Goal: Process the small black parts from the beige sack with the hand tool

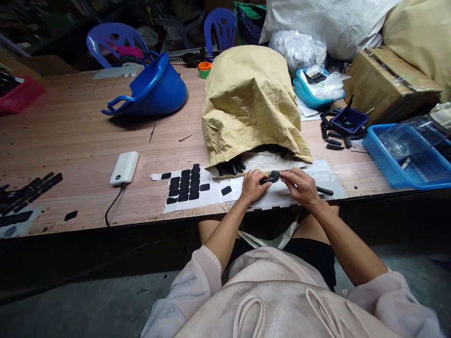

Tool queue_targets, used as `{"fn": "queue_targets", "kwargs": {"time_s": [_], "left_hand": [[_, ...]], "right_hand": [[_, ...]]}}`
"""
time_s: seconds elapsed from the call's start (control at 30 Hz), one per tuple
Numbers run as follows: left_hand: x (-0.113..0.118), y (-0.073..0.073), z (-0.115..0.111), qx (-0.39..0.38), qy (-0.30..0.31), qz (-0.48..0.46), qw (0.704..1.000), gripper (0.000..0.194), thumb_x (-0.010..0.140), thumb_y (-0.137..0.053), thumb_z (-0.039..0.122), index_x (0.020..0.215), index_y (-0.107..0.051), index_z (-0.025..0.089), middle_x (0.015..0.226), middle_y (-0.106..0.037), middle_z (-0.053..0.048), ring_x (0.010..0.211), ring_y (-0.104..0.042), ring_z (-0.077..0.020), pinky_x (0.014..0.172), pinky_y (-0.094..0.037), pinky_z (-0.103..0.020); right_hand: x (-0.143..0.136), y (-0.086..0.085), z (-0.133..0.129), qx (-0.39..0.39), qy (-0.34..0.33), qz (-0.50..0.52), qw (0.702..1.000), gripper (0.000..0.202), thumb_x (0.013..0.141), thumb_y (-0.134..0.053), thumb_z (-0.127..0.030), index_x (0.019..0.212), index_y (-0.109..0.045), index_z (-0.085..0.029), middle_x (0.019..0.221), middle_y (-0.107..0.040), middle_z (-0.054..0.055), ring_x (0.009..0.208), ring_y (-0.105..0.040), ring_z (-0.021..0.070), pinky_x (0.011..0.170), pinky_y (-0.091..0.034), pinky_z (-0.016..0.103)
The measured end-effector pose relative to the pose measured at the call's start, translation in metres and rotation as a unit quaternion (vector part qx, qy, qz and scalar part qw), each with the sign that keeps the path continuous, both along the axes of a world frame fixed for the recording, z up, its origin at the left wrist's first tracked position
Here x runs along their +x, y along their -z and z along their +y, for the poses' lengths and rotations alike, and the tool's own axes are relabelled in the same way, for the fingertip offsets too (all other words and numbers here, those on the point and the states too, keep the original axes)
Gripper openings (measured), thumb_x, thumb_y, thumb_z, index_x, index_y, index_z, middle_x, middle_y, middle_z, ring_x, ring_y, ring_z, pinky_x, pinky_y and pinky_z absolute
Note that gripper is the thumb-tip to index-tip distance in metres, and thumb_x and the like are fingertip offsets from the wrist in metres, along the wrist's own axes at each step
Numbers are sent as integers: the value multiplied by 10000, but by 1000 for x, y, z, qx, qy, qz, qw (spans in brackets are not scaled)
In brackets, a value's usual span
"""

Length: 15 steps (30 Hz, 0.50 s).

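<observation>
My left hand [253, 185] is closed around a small black part with a round end [275, 174], near the table's front edge. From the other side, the fingertips of my right hand [301, 186] pinch at that round end. Just beyond both hands, a tan sack [252, 98] lies with its mouth facing me, and several black pieces [230, 166] show inside. A black stick-like piece [324, 191] pokes out beside my right hand. Left of my hands, rows of black rounded patches [185, 184] rest on white backing paper [211, 196].
A white power bank [124, 167] with a cable lies left of the patches. Behind it a blue tub [158, 89] is tipped over. To the right are a blue basket [387, 162], scattered black handles [334, 142], a small purple tray [348, 121] and a cardboard box [387, 82].
</observation>
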State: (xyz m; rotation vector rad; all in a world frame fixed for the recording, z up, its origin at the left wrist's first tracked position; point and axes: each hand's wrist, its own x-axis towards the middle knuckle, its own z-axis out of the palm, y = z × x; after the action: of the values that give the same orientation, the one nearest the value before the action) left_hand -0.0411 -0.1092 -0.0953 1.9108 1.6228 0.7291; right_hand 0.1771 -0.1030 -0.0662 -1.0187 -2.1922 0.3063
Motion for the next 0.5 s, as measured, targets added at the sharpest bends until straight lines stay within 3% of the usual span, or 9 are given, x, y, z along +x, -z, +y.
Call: {"fn": "queue_targets", "kwargs": {"time_s": [0.13,0.3,0.5], "left_hand": [[1,0,1,-6,-8,-5,1000,205,871,-795,267,1074,-806,293,1036,-725,-18,1067,-597,-245,1002,-459,-398],[2,0,1,-3,-13,-17,1000,222,849,-813,239,1068,-812,274,1046,-736,-20,1065,-599,-241,1007,-458,-394],[2,0,0,-3,-13,-11,1000,208,852,-798,238,1056,-807,276,1046,-736,-21,1064,-606,-244,1010,-465,-400]], "right_hand": [[3,8,3,2,12,-59,998,290,1050,-531,-337,1200,-777,-305,942,-726,59,900,-680,206,799,-559,313],[9,6,4,19,41,-33,998,289,1057,-523,-310,1219,-762,-291,984,-739,59,938,-692,204,835,-552,308],[23,10,11,14,58,-54,997,265,1040,-546,-312,1174,-774,-297,949,-741,43,907,-693,200,768,-541,299]]}}
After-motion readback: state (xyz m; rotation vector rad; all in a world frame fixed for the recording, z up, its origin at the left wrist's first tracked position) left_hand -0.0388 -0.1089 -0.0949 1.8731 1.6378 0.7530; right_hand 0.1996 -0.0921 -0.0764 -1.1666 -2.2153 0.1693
